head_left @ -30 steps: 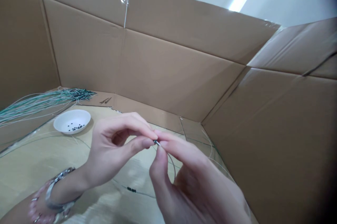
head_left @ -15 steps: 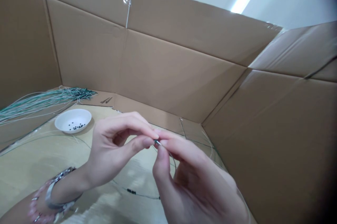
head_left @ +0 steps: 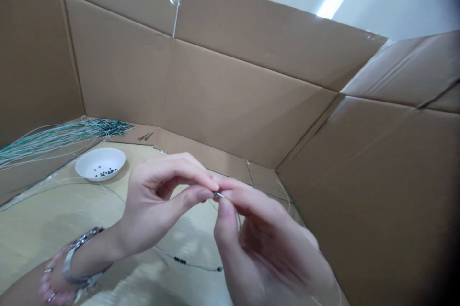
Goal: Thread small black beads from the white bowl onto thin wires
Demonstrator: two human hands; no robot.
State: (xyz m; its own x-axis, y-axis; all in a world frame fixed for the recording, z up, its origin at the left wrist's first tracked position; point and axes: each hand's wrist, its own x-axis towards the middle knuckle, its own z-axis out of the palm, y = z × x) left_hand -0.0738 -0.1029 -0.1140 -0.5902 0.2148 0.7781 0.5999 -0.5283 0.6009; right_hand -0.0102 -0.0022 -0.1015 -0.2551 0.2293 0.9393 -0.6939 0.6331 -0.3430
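My left hand pinches a small dark bead between thumb and forefinger. Right beside it, my right hand closes its thumb and fingers on a thin pale cord at the bead; the fingertips of both hands nearly touch. Below them the cord hangs in a loop, carrying a cluster of black beads and a dark knot or bead farther right. The exact way the cord passes the pinched bead is too small to tell.
A white bowl with several black beads stands at the left. Behind it lie a bundle of green and white cords and small metal tools. Cardboard walls enclose the pale table at the back and sides.
My right thumb has shifted slightly right and a little less of the cord's dark knot below is covered. Both hands keep their pinch at the bead.
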